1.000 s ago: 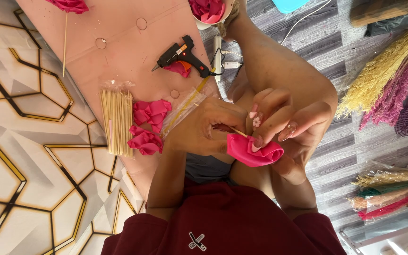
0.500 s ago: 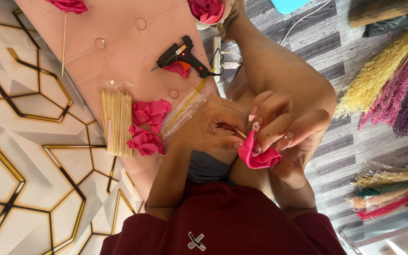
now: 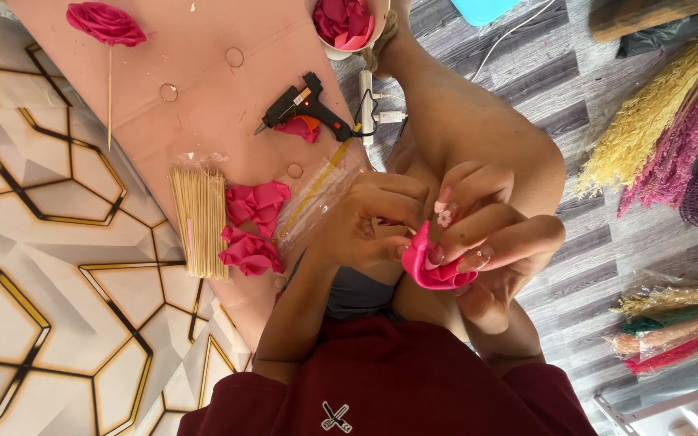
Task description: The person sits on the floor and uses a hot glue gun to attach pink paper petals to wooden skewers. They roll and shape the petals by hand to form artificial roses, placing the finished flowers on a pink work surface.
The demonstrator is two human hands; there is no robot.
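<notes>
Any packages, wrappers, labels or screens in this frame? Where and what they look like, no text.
Clear plastic sleeve: on the pink board beside the left hand, flat, transparent, with a yellow strip inside.
Clear wrap on the bundle of wooden skewers: at the pink board's left edge, thin and crinkled at the top.
Cellophane-wrapped dried stems: on the floor at right, long bundles in tan, green and pink.
No screens or signs visible.

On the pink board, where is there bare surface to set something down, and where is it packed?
Bare pink board lies between the finished rose on its stick and the glue gun, and along the top toward the bowl of petals. It is crowded lower down: the skewer bundle sits right beside the folded pink petals, with both hands working close by.
</notes>
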